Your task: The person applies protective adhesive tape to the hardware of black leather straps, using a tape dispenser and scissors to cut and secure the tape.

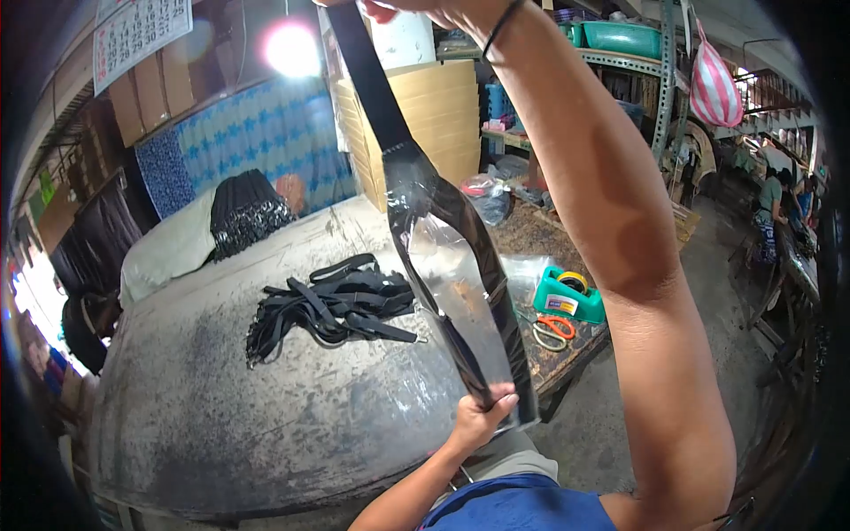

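Pull softly so the black strap [365, 75] and clear plastic bag [460, 288] hang straight over the table [257, 442], left hand [476, 423] gripping the bag's bottom, right hand [450, 8] too cut off to tell its grip.

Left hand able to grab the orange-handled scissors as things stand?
Probably not: the left hand grips the clear bag near its lower end, and the bag's edge hangs between it and the scissors. Nothing covers their handles, so letting go might free the way.
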